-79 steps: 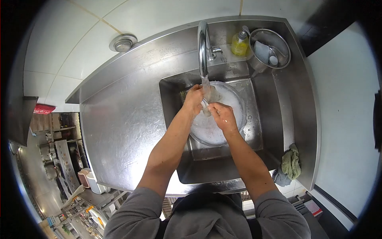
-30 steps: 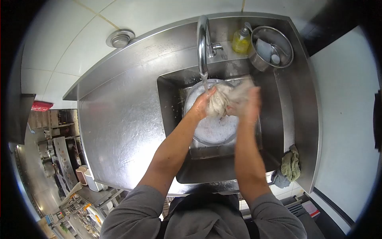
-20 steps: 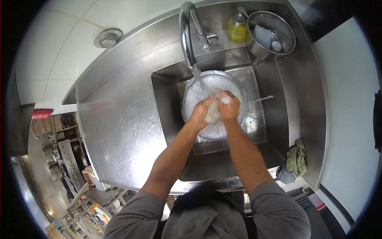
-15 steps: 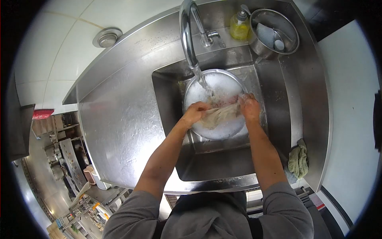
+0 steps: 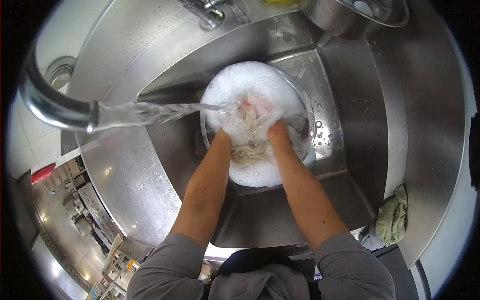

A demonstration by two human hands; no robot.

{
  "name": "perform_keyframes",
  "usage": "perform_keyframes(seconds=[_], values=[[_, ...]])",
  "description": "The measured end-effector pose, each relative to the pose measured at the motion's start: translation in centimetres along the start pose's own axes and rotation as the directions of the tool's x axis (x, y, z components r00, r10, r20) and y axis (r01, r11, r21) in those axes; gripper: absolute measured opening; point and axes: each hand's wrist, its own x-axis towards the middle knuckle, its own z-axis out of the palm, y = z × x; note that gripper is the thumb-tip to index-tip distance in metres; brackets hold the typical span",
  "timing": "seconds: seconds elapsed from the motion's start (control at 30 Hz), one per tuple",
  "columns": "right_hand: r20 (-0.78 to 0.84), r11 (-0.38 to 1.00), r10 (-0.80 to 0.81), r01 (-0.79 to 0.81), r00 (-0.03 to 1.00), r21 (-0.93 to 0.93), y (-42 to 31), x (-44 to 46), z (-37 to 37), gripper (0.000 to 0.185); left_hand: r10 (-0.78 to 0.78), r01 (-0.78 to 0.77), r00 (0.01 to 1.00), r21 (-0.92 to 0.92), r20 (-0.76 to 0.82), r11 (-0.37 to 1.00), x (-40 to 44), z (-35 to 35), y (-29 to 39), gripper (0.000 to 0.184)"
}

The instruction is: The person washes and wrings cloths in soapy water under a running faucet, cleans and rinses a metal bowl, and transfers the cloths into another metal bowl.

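A round metal basin (image 5: 311,120) full of white suds stands in the steel sink. Both my hands are sunk in it. Of my left hand (image 5: 224,137), only the wrist end shows at the basin's left side; foam covers the fingers. My right hand (image 5: 278,131) dips in on the right, its back partly visible and its fingers hidden. Between my forearms a wet beige cloth (image 5: 250,153) lies bunched in the foam. Farther back, a pinkish patch of cloth (image 5: 259,105) shows through the suds. What either hand grips is hidden.
Water runs from the curved faucet (image 5: 60,107) at the left into the basin. A metal pot (image 5: 340,19) sits at the sink's back right corner. A green cloth (image 5: 392,217) hangs over the right front edge. Steel counter (image 5: 132,175) extends left.
My hands have gone from holding the beige cloth at the surface to being down under the foam. The view has moved closer to the basin, and the faucet now appears farther left.
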Motion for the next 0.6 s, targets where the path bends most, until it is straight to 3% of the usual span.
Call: perform_keyframes(seconds=[0.03, 0.07, 0.1, 0.13, 0.2, 0.23, 0.3, 0.33, 0.37, 0.4, 0.43, 0.47, 0.5, 0.53, 0.6], values=[[0.000, 1.000, 0.008, -0.008, 1.000, 0.003, 0.5, -0.3, 1.2, 0.050, 0.123, -0.121, 0.992, 0.078, -0.030, 0.990, -0.4, -0.2, 0.8, 0.029], [-0.015, 0.956, -0.196, 0.188, 0.980, -0.227, 0.6, -0.5, 2.3, 0.049, 0.189, -0.186, 0.981, 0.088, -0.029, 0.979, -0.4, -0.1, 1.2, 0.029], [0.016, 0.819, -0.395, 0.360, 0.919, -0.447, 0.6, -0.6, 2.5, 0.049, 0.225, -0.225, 0.974, 0.019, -0.003, 0.974, -0.4, -0.4, 1.7, 0.030], [0.011, 0.816, -0.400, 0.362, 0.916, -0.451, 0.6, -0.7, 2.2, 0.049, 0.256, -0.254, 0.966, -0.078, 0.023, 0.964, -0.7, -0.8, 2.2, 0.030], [0.253, 0.860, -0.298, 0.374, 0.921, -0.348, -1.1, -1.6, 1.3, 0.050, 0.313, -0.267, 0.946, -0.353, 0.081, 0.897, -2.1, -2.4, 3.6, 0.032], [0.255, 0.855, -0.306, 0.383, 0.917, -0.349, -1.6, -2.7, 0.7, 0.050, 0.359, -0.265, 0.928, -0.497, 0.101, 0.826, -3.2, -3.3, 4.1, 0.032], [0.176, 0.883, -0.437, 0.458, 0.882, -0.107, -1.9, -5.7, -1.2, 0.047, 0.526, -0.289, 0.844, -0.735, 0.106, 0.613, -6.4, -5.7, 6.0, 0.034], [0.176, 0.879, -0.443, 0.464, 0.879, -0.108, -2.4, -6.7, -2.1, 0.047, 0.605, -0.297, 0.791, -0.807, 0.091, 0.510, -7.8, -6.8, 6.9, 0.034], [0.206, 0.808, -0.459, 0.502, 0.864, -0.307, -3.4, -8.0, -3.1, 0.045, 0.607, -0.301, 0.790, -0.806, 0.088, 0.509, -8.8, -7.2, 7.2, 0.034], [0.235, 0.700, -0.468, 0.520, 0.852, -0.489, -3.9, -9.0, -3.8, 0.042, 0.398, -0.204, 0.881, -0.552, 0.256, 0.809, -9.8, -7.5, 7.4, 0.043], [0.233, 0.700, -0.470, 0.520, 0.851, -0.489, -3.5, -9.5, -4.2, 0.042, 0.128, -0.058, 0.934, -0.212, 0.334, 0.975, -10.8, -7.8, 7.7, 0.053], [0.373, 0.623, -0.346, 0.508, 0.861, -0.595, -2.4, -9.4, -4.3, 0.037, 0.273, -0.268, 0.907, -0.062, 0.321, 0.961, -13.1, -9.3, 10.3, 0.051], [0.483, 0.526, -0.195, 0.506, 0.854, -0.684, -1.3, -9.3, -4.5, 0.033, 0.279, -0.274, 0.905, -0.061, 0.321, 0.960, -13.7, -9.5, 10.1, 0.051], [0.478, 0.526, -0.196, 0.503, 0.856, -0.685, 0.2, -9.8, -4.8, 0.033, 0.269, -0.302, 0.896, 0.040, 0.353, 0.952, -14.1, -9.3, 9.5, 0.047], [0.462, 0.255, -0.541, 0.660, 0.703, -0.707, 2.8, -10.9, -5.4, 0.030, 0.239, -0.354, 0.881, 0.232, 0.409, 0.906, -14.1, -8.3, 7.8, 0.043]])
